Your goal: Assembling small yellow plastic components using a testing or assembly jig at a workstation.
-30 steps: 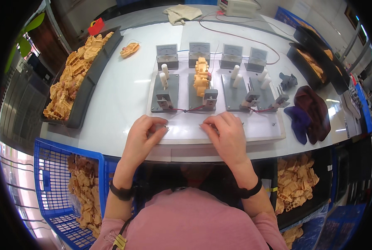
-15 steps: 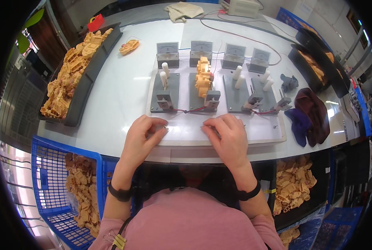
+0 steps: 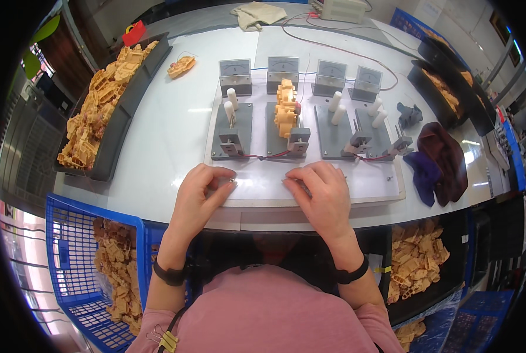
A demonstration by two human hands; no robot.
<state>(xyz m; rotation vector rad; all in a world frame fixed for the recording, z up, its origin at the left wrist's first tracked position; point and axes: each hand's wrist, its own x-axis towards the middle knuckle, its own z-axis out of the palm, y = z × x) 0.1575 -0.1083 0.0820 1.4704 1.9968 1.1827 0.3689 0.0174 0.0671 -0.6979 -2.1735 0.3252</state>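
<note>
My left hand (image 3: 199,194) and my right hand (image 3: 323,194) both rest palm down on the near edge of a white base board (image 3: 369,182), fingers curled, thumbs pointing toward each other. The left fingertips touch a small metal part on the board; whether it is gripped I cannot tell. On the board stand several grey test fixtures (image 3: 232,132) with white pegs and clamps. An orange plastic gear assembly (image 3: 286,109) sits clamped in the second fixture. Behind the fixtures stand several grey analogue meters (image 3: 235,72).
A long black tray (image 3: 107,106) of orange plastic parts lies far left, another black tray (image 3: 451,82) far right. Dark cloths (image 3: 436,156) lie right of the board. Blue crates (image 3: 83,259) of orange parts sit below the table edge. Red and black wires run to a power unit (image 3: 345,9).
Both hands have stayed on the board's near edge; only the view has shifted slightly. The fingers have curled a little closer together.
</note>
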